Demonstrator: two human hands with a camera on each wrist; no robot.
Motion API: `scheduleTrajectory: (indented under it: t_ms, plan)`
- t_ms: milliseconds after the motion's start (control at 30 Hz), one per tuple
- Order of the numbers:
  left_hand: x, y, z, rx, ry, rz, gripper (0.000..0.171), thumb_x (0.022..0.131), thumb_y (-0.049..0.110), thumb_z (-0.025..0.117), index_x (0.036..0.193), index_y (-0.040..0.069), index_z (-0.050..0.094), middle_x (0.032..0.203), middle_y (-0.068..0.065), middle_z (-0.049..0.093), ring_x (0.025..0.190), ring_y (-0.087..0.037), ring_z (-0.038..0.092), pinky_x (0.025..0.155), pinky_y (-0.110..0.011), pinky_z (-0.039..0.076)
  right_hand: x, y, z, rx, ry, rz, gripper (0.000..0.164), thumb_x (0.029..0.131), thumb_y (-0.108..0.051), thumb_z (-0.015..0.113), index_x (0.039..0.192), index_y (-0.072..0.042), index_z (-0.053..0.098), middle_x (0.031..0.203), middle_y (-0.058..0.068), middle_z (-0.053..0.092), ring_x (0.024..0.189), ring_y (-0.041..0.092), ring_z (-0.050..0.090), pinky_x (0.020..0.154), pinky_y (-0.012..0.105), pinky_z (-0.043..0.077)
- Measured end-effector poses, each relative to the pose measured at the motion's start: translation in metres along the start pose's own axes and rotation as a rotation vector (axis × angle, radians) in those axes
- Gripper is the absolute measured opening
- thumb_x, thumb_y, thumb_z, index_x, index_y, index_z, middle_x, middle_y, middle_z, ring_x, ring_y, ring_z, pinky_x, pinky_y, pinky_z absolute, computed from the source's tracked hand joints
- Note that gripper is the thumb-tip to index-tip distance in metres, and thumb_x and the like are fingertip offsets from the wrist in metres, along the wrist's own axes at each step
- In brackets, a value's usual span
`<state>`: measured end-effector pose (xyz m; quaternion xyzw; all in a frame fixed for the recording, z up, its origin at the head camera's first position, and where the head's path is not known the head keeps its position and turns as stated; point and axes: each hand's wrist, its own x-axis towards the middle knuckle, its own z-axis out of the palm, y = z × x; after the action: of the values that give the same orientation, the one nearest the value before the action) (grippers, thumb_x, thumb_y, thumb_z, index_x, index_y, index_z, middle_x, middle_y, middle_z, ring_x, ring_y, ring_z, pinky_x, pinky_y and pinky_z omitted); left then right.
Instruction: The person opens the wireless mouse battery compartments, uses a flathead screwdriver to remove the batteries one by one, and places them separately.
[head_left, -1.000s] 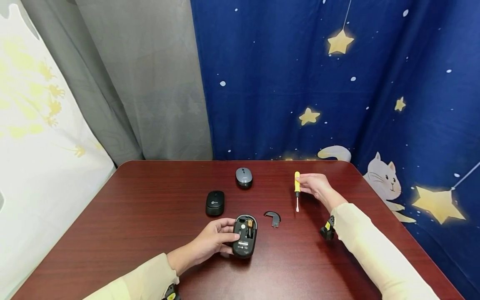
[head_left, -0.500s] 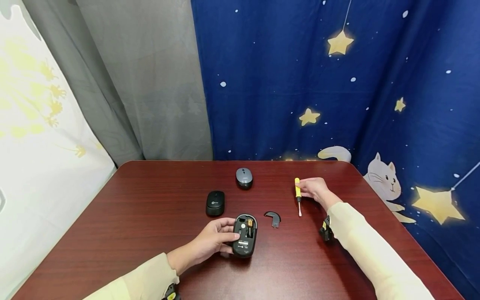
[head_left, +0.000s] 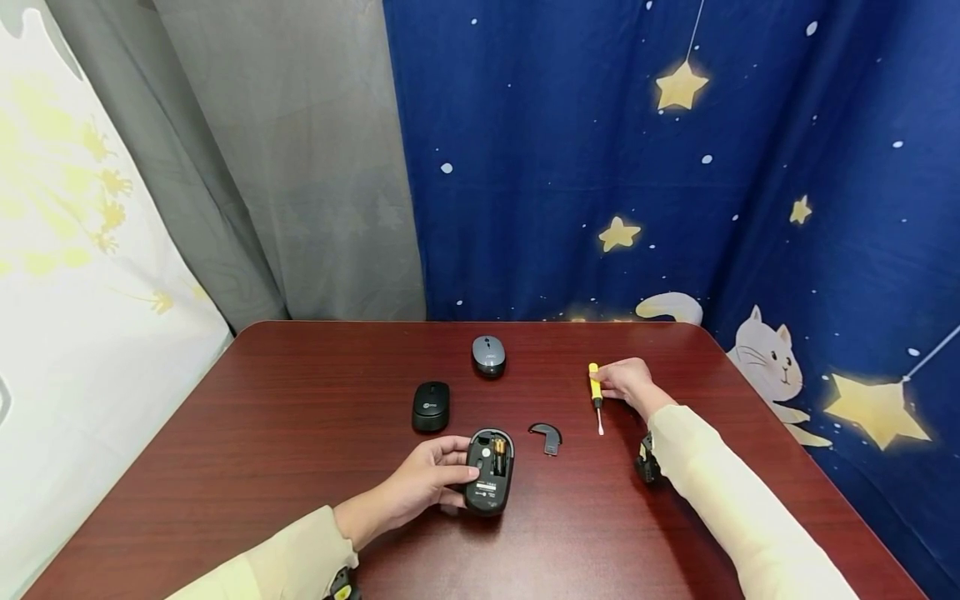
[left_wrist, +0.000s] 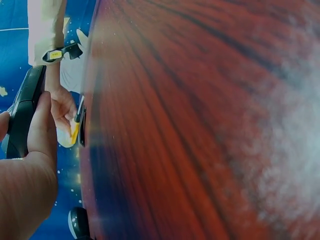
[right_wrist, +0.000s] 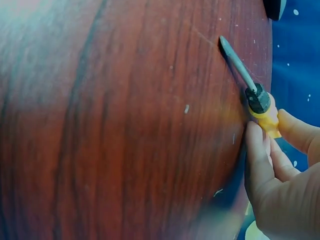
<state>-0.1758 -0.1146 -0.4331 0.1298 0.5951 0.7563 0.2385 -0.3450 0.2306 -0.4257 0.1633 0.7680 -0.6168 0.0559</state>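
Observation:
My left hand point(head_left: 416, 486) grips a black computer mouse point(head_left: 486, 493), its underside turned up. The battery bay stands uncovered, and a battery point(head_left: 499, 457) shows inside. At the right, my right hand point(head_left: 630, 383) pinches a screwdriver point(head_left: 596, 385) by its yellow handle, the blade pointing toward the near side. In the right wrist view the screwdriver point(right_wrist: 267, 120) lies at or just over the tabletop; I cannot tell if it touches. A black battery cover point(head_left: 551, 435) lies on the table between the two hands.
Another black mouse point(head_left: 431, 407) sits just beyond my left hand. Farther back is a grey-blue mouse point(head_left: 488, 355). All are on a dark red wooden table point(head_left: 300, 400), with grey and blue curtains point(head_left: 540, 167) behind its far edge.
My right hand has lowered the screwdriver toward the tabletop and moved it slightly nearer. The left hand and its mouse have stayed in place.

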Motion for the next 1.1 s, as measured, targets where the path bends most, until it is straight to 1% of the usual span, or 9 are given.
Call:
scheduleTrajectory:
  t_ms: [200,367,533,633,767,900,1100]
  plan:
    - [0.0006,-0.0003,-0.0003,0.003,0.001,0.001,0.049,0.090,-0.001,0.062,0.132,-0.013,0.042,0.110,-0.017,0.063,0.090,-0.025,0.067,0.070,-0.037,0.058,0.0014,-0.0002,0.0011,-0.066,0.030,0.011,0.028,0.083,-0.001,0.074,0.108,0.010,0.065,0.086,0.007,0.064,0.064,0.007,0.062,0.062,0.026,0.057]
    - [0.0011,-0.0007,0.0001,0.006,-0.003,0.002,0.048,0.090,0.000,0.062,0.132,-0.013,0.042,0.109,-0.017,0.064,0.090,-0.024,0.067,0.069,-0.036,0.058,0.0052,0.0002,0.0019,-0.110,0.046,0.010,0.026,0.082,-0.001,0.075,0.103,0.009,0.065,0.085,0.008,0.062,0.062,0.009,0.062,0.060,0.025,0.057]
    - [0.0014,-0.0007,0.0005,0.002,-0.005,0.007,0.048,0.090,0.000,0.063,0.131,-0.013,0.042,0.109,-0.016,0.064,0.089,-0.024,0.067,0.069,-0.037,0.058,0.0070,0.0004,0.0038,-0.167,0.051,-0.004,0.029,0.081,-0.002,0.075,0.106,0.011,0.066,0.083,0.009,0.065,0.059,0.008,0.063,0.059,0.025,0.056]
    - [0.0016,-0.0007,0.0007,0.001,-0.008,0.009,0.048,0.089,0.000,0.063,0.131,-0.013,0.042,0.108,-0.016,0.064,0.090,-0.024,0.067,0.070,-0.039,0.058,0.0057,-0.0001,0.0049,-0.199,0.053,-0.014,0.030,0.082,-0.003,0.075,0.107,0.011,0.066,0.086,0.011,0.065,0.059,0.008,0.063,0.059,0.025,0.056]
    - [0.0019,-0.0012,0.0009,0.000,-0.009,0.006,0.049,0.089,0.001,0.063,0.131,-0.013,0.042,0.108,-0.016,0.064,0.090,-0.025,0.067,0.070,-0.039,0.058,0.0026,-0.0005,0.0055,-0.220,0.053,-0.033,0.030,0.082,-0.002,0.074,0.107,0.011,0.066,0.092,0.013,0.064,0.060,0.009,0.062,0.059,0.025,0.056]
    - [0.0021,-0.0014,0.0011,-0.003,-0.009,0.004,0.049,0.089,0.001,0.063,0.131,-0.013,0.042,0.109,-0.016,0.064,0.090,-0.025,0.067,0.071,-0.039,0.058,0.0004,-0.0006,0.0053,-0.232,0.057,-0.049,0.028,0.082,-0.002,0.073,0.107,0.011,0.067,0.090,0.012,0.062,0.060,0.009,0.061,0.058,0.025,0.056]
    - [0.0018,-0.0014,0.0017,-0.011,-0.011,0.000,0.049,0.088,0.001,0.064,0.130,-0.013,0.042,0.108,-0.016,0.064,0.090,-0.025,0.067,0.071,-0.039,0.058,-0.0007,-0.0006,0.0057,-0.227,0.057,-0.033,0.029,0.084,-0.004,0.073,0.109,0.010,0.067,0.094,0.013,0.063,0.064,0.010,0.062,0.059,0.026,0.057]
